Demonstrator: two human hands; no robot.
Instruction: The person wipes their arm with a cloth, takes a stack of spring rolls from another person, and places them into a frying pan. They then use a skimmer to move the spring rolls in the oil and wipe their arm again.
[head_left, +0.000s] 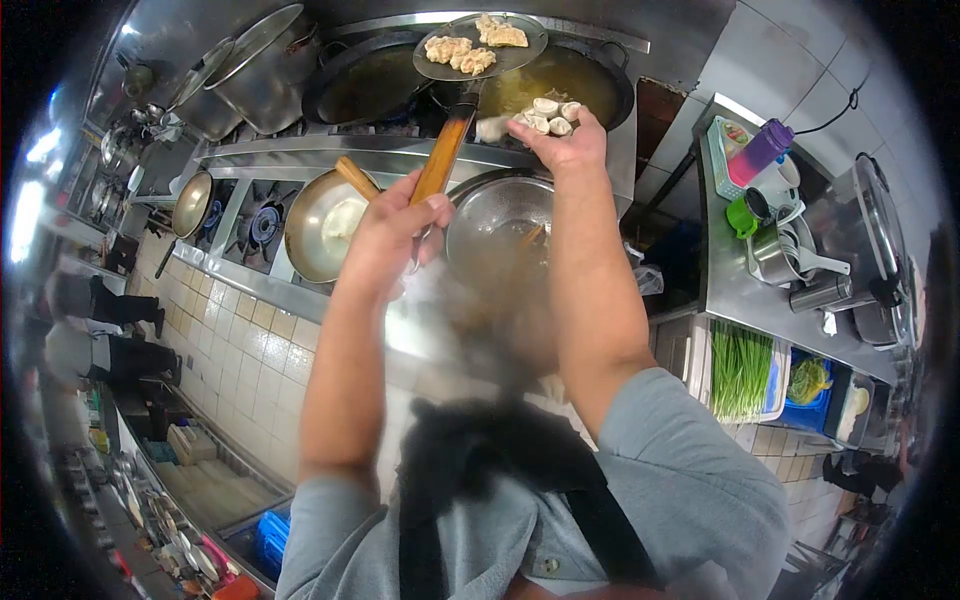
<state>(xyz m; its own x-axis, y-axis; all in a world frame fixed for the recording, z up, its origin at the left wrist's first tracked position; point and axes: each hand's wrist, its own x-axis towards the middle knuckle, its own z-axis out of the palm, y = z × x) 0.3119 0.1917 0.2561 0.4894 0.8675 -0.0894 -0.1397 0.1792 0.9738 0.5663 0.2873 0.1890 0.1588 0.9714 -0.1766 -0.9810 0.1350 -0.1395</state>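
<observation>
My left hand [400,222] is closed round the wooden handle of a flat round skimmer [447,150]. The skimmer's disc reaches out over the back of the stove and carries several clumps of golden fried food [470,52]. My right hand [568,148], palm up and fingers curled, holds several pale, rounded pieces of food [548,117]. It is at the near rim of the right wok [575,80], which contains yellowish oil. Under my forearms is a steaming metal pot or strainer [490,215], partly hidden by blur.
A second wok [365,85] with liquid stands at back left. A wooden-handled pan [305,235] holds something white. On the right counter are a purple bottle [762,150] and a lidded pot [870,220]; green stalks [740,370] lie in a bin below. Two people stand far left.
</observation>
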